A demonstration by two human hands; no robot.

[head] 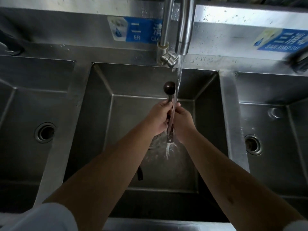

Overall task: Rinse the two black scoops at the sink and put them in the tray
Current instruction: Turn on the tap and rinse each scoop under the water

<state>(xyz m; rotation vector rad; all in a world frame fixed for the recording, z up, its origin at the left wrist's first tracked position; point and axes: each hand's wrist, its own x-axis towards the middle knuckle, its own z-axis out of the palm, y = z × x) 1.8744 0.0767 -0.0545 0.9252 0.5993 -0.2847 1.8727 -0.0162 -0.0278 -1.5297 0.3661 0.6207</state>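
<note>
Both arms outstretched, left hand (160, 117) and right hand (182, 122) around scoop (169, 88).

blue labels: one (133, 30) on the backsplash behind the tap, one (281, 40) at the right
side-basin drains: left (45, 132), right (253, 144)

The middle basin (103, 114) lies between two other basins: the left basin (25, 100) and the right basin (270, 104), each with a drain in its floor. Behind the middle basin stands the faucet (183, 27), its water stream (178, 84) falling into that basin. Above the middle basin, the left hand (158, 119) and right hand (183, 124) meet around a scoop (169, 88), its bowl pointing toward the faucet. Another scoop handle (140, 173) lies on the basin floor, nearer the person.
</note>
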